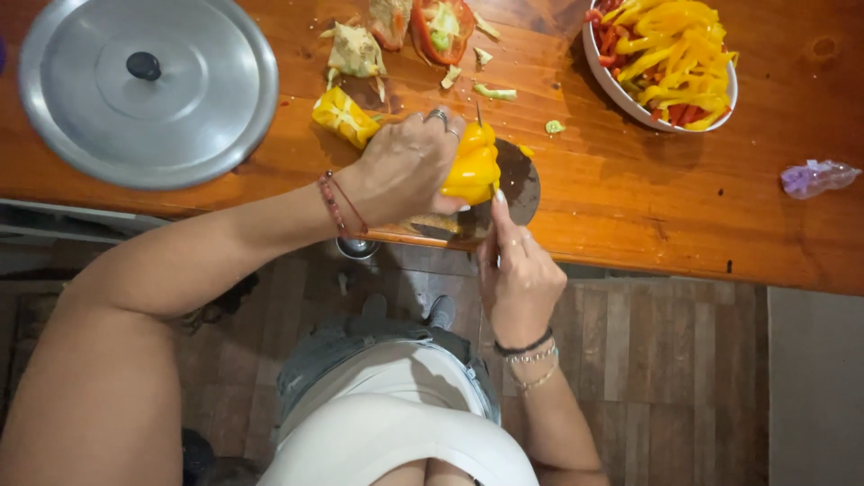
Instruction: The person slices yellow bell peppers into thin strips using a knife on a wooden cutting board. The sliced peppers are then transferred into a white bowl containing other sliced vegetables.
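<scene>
The left hand point(402, 168) clamps a yellow pepper point(471, 165) on a dark round board point(520, 184) at the counter point(630, 198) edge. The right hand point(517, 274) grips a knife, blade barely visible. A white bowl point(621, 90) holds yellow and red pepper strips point(670, 49).

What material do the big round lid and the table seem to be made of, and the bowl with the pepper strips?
The round lid looks like brushed metal, perhaps aluminium: dull grey sheen, with a dark knob. The table seems to be varnished wood: orange-brown grain, a knot and a glossy surface. The bowl appears to be white glazed ceramic, though plastic cannot be ruled out from its smooth rim.
</scene>
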